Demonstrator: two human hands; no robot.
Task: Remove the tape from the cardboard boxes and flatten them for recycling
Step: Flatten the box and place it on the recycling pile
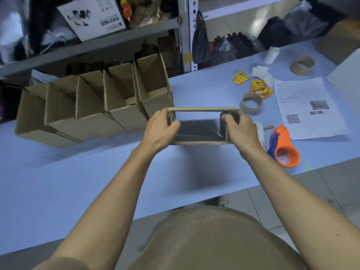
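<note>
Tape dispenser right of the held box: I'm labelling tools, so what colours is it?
The plastic tape dispenser is orange with a blue handle; head view.

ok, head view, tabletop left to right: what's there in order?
Row of open boxes → left hand → held box → right hand → orange tape dispenser → printed sheet.

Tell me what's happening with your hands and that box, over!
Left hand and right hand grip the open box by its ends, above the table. Not flat yet. Box row to the left, tape gun to the right, both apart.
</note>
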